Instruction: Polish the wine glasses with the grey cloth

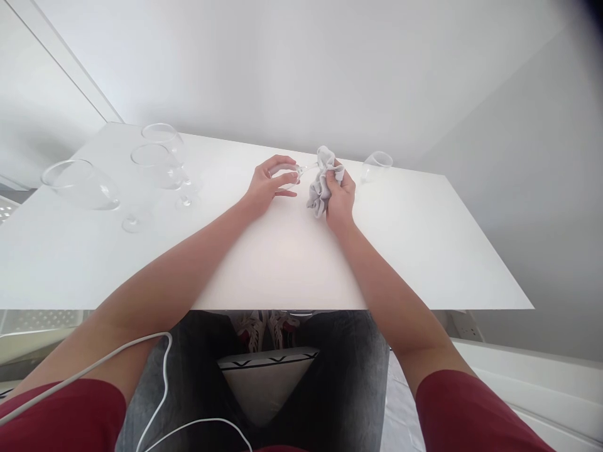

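Observation:
My left hand (276,179) is closed around the bowl of a clear wine glass (287,177), which lies tilted on its side above the table. The stem of that glass points right, toward a crumpled light grey cloth (321,182). Bunched in my right hand (342,194), the cloth covers the foot end of the glass, so the foot is hidden. Both hands are over the middle of the white table (282,263), near its far edge.
Three stemmed wine glasses (85,185) stand upright at the table's left. A small clear glass (377,161) is at the back, right of my right hand. A white wall (292,75) rises behind the table. A white cable (164,370) hangs across my left arm and lap.

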### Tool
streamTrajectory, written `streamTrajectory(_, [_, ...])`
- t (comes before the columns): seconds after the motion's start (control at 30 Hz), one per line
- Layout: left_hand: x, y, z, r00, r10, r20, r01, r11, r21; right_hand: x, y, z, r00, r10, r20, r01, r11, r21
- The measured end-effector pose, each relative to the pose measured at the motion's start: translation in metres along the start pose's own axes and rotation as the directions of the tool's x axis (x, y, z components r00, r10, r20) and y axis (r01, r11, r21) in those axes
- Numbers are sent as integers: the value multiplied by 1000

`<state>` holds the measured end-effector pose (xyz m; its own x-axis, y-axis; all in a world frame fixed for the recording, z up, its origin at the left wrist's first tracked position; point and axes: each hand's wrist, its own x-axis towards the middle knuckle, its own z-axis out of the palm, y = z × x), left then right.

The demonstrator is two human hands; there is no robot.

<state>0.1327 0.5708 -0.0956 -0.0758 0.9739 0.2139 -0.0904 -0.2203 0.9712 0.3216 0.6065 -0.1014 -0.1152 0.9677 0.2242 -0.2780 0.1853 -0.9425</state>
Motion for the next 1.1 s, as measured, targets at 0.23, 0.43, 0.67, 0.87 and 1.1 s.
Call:
streamTrajectory(0.23, [-2,2,0,1000,-8,-28,7,999,-34,-3,4,1,997,-9,76,10,1000,-15])
streamTrajectory(0.43, [-3,1,-2,998,-32,-53,30,999,-37,-2,4,2,999,-7,54,11,998,-60])
streamTrajectory(0.67, [-3,-1,-3,998,-43,-56,41,998,-39,-4,4,5,999,18,43,-17,1000,-18])
streamTrajectory(0.87, [-3,1,-3,996,-85,-21,84,996,-35,-3,3,4,999,47,26,-47,999,-15])
streamTrajectory(1.1, [-2,0,-3,992,-81,-101,79,997,-27,-6,-2,8,996,83,13,-83,996,-28])
